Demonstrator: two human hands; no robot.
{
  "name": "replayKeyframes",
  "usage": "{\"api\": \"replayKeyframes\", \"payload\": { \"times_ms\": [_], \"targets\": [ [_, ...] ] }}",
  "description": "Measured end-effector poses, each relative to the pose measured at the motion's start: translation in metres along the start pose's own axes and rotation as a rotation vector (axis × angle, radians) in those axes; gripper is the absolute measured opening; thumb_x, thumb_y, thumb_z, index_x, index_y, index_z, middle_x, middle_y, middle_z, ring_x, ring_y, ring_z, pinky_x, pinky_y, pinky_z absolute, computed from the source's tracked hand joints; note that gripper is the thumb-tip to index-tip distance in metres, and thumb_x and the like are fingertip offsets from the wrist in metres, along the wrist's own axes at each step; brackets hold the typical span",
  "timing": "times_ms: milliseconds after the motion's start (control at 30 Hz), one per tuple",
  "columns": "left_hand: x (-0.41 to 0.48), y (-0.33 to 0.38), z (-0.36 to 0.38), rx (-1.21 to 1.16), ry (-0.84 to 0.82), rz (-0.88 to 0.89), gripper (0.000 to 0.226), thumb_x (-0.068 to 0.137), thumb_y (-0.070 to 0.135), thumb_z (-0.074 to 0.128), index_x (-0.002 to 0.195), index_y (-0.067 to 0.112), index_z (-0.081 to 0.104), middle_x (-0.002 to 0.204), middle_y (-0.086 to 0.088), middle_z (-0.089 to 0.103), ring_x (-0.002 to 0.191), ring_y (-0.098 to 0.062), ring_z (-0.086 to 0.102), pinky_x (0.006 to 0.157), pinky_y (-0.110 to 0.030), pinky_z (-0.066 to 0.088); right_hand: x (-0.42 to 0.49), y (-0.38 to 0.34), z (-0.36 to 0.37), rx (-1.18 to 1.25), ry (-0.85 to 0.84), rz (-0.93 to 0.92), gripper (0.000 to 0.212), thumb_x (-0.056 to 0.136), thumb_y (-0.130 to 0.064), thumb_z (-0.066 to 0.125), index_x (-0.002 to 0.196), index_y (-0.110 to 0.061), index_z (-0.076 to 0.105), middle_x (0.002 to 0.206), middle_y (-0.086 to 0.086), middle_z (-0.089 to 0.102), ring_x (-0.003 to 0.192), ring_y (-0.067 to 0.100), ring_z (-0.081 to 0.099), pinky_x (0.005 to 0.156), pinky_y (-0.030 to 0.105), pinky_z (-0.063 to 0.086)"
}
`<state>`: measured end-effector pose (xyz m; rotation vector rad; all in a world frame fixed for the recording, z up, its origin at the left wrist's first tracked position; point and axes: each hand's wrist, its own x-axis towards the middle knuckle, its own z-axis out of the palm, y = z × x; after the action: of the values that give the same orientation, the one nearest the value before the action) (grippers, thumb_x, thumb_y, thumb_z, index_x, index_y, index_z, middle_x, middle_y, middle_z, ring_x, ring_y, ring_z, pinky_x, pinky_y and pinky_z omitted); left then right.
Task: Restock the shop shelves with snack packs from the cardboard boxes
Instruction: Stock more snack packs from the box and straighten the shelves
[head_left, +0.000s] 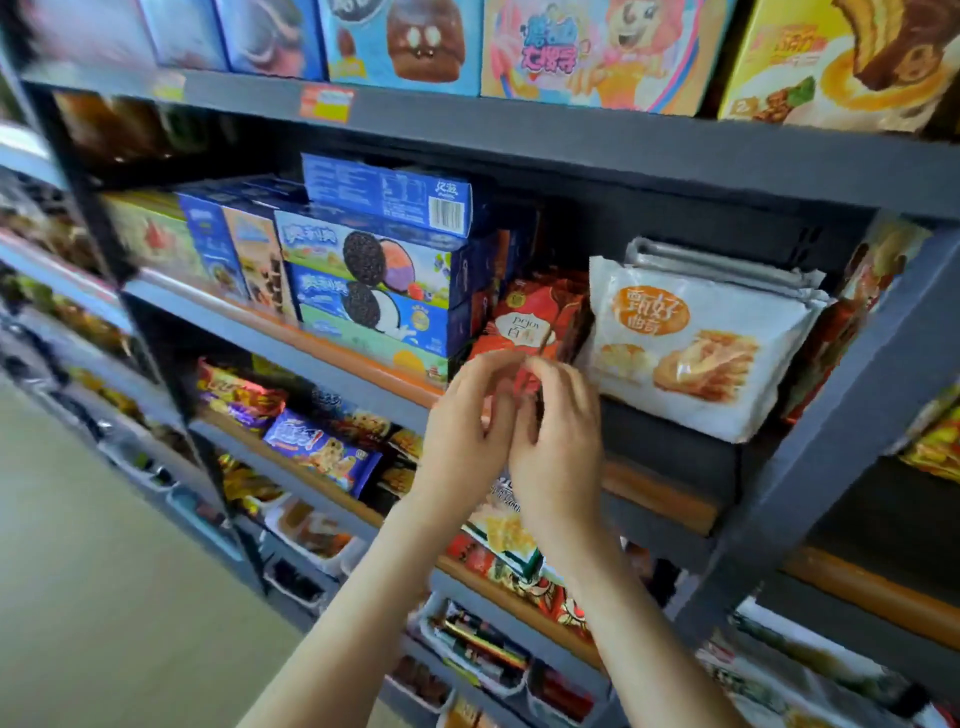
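so the person is at the middle shelf (234, 325) with both hands up on a red snack pack (535, 317). it sits in the slot between the stacked blue cookie boxes (374, 291) on the left and the white biscuit bags (696, 348) on the right. the left hand (467, 421) and right hand (558, 441) both have fingers curled round the pack's lower end, pinching it from either side. it's a bit blurry there, so how the fingertips actually sit is hard to tell.

looks like the step is seating this pack in the gap. to do it well, they'd probably want to push it straight back toward the far side of the shelf, keeping the bottom edge flat on the board. the slot is tight, so the white bags could get nudged right, or the pack could snag on the blue boxes. easing it in square with both hands seems the safe bet.

as for how it points: the pack stands upright, printed front facing near, toward the person, with the label reading right way up. its long axis seems to run up and down, leaning slightly. the hands hide the bottom, so that's a guess.
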<state>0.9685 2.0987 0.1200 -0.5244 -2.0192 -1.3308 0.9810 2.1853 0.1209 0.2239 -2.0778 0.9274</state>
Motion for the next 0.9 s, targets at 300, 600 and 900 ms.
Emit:
{"api": "replayKeyframes", "payload": {
  "times_ms": [300,600,900],
  "targets": [
    [-0.184,-0.027,-0.095,0.293,0.340,-0.682,0.030,0.092,-0.001,0.051,0.102,0.026,0.059,0.091,0.011,0.067,0.079,0.007,0.061,0.077,-0.016,0.047,-0.142,-0.040,0.065,0.414,-0.660,-0.018,0.028,0.083,-0.002,0.060,0.111,-0.003,0.062,0.109,0.013,0.060,0.105,0.028,0.054,0.092,0.031,0.039],
    [-0.497,0.008,-0.174,0.508,0.655,-1.508,0.023,0.096,0.011,0.047,0.109,0.026,0.059,0.099,0.006,0.068,0.094,-0.015,0.064,0.080,-0.028,0.049,-0.360,-0.063,0.118,0.288,-1.568,-0.098,0.044,0.091,-0.006,0.055,0.134,-0.008,0.046,0.134,0.010,0.045,0.127,0.025,0.042,0.105,0.031,0.032],
    [-0.696,-0.037,-0.188,0.587,0.612,-1.959,0.037,0.096,0.026,0.049,0.133,0.023,0.049,0.125,-0.003,0.058,0.113,-0.022,0.056,0.086,-0.032,0.045,-0.569,-0.061,0.179,0.034,-1.915,-0.292,0.048,0.088,-0.007,0.058,0.135,-0.006,0.045,0.136,0.014,0.046,0.130,0.028,0.038,0.109,0.032,0.026]
  ]
}}
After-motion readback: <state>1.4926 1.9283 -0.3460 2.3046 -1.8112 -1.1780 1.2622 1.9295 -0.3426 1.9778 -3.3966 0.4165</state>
